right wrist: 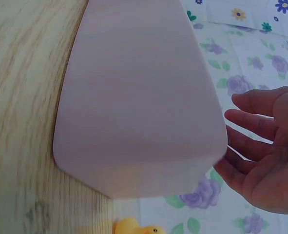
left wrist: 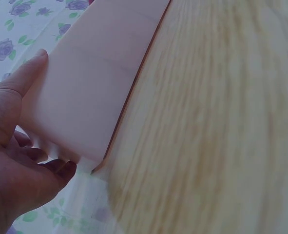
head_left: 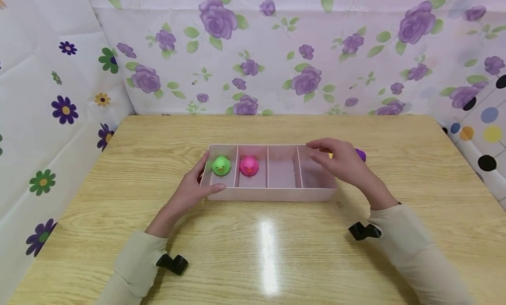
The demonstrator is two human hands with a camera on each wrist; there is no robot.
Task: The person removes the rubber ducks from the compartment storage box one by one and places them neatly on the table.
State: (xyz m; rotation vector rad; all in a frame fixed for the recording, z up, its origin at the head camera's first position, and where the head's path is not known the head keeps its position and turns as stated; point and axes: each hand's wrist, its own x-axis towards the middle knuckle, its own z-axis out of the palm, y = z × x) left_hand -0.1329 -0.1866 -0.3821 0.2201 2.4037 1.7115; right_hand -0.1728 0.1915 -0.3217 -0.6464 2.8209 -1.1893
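Note:
On the table sits a pale pink box point(head_left: 272, 194) with compartments side by side. A green toy duck point(head_left: 221, 166) is in its leftmost compartment, a pink toy duck point(head_left: 249, 166) in the one beside it. My left hand point(head_left: 193, 186) grips the box's left end, thumb at the front rim and fingers along the side. Over the right end, my right hand point(head_left: 343, 161) hovers with relaxed, slightly bent fingers and holds nothing. A yellow toy duck point(right wrist: 136, 227) stands beyond the box's right end, mostly hidden by my hand in the head view.
A purple object point(head_left: 360, 154) shows partly behind my right hand, to the right of the box. The wooden table point(head_left: 221, 252) extends around the box. Flowered cloth point(head_left: 257, 50) hangs behind the table and at its sides.

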